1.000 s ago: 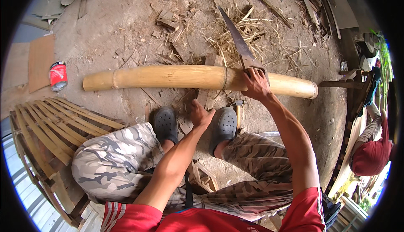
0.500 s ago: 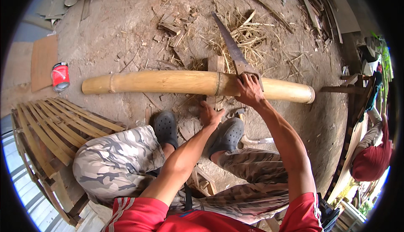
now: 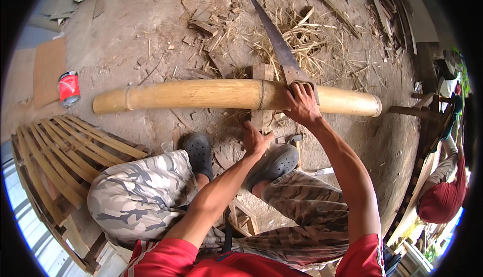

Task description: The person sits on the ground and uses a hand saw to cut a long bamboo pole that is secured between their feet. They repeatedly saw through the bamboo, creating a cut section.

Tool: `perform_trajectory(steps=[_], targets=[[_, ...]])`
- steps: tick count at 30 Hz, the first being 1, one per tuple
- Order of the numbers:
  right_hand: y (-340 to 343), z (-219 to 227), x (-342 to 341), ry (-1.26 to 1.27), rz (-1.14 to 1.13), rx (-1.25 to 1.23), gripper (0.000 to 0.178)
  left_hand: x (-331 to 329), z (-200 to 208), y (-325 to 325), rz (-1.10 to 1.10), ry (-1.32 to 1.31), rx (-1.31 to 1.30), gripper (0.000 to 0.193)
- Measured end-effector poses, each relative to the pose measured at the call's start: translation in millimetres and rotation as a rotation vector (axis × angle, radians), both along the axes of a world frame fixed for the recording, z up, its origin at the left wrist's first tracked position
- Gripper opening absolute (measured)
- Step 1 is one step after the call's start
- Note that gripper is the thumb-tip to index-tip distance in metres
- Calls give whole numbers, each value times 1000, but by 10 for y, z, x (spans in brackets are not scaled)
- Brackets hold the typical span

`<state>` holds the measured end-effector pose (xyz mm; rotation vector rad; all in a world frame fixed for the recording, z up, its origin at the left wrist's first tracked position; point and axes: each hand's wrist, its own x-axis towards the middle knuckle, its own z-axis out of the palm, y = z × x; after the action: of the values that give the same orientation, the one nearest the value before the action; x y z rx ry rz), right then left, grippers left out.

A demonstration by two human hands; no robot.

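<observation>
A thick bamboo pole lies across a wooden block on the dirt ground. My right hand grips the handle of a hand saw, whose blade points away over the pole near its node ring. My left hand hovers just below the pole, fingers apart, holding nothing, close to the block's near end. My feet in dark clogs rest below the pole.
A red can lies at the left. A slatted bamboo frame sits at lower left. Wood chips and bamboo shavings litter the ground beyond. A person in red crouches at the right edge beside timber pieces.
The saw blade has slid further away across the pole with my right hand. My left hand has stayed below the pole.
</observation>
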<state>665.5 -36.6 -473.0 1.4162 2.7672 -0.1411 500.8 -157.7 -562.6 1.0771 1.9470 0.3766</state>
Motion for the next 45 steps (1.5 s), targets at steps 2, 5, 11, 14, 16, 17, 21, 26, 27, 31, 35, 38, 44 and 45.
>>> perform_trajectory(steps=[2,5,11,14,16,17,21,26,27,31,35,38,44,45], targets=[[-30,-7,-27,12,-9,39,76,-33,8,-21,-40,19,-7,92],[-30,-36,-69,36,5,94,72,-233,14,-51,-205,67,-41,94],[-139,-9,-70,-22,-115,36,76,-1480,390,327,-861,494,196,93],[-195,13,-79,49,-136,102,85,-1931,702,924,-1067,804,259,127],[-177,33,-139,53,-152,110,65,-2114,780,1223,-1115,768,299,129],[-266,14,-134,104,-143,151,58,-2142,738,1227,-1113,698,287,130],[-560,458,-222,141,-155,188,44,-2117,556,1492,-1133,748,179,128],[-1404,993,-35,216,-289,299,40,-1892,718,1237,-1135,674,152,124],[-1636,997,-67,246,-359,295,40,-1943,735,1172,-1127,659,149,124],[-2644,1014,-266,310,-590,348,41,-2136,581,1092,-1013,656,251,119],[-3056,1338,-564,508,-748,296,35,-2004,516,1007,-946,681,124,113],[-3001,1667,-618,830,-998,127,35,-1797,700,807,-798,651,74,120],[-3179,2106,-932,1287,-1054,-59,28,-1787,804,913,-788,618,-32,112],[-3200,2067,-956,1333,-1043,-78,26,-1815,789,934,-806,626,-39,112]])
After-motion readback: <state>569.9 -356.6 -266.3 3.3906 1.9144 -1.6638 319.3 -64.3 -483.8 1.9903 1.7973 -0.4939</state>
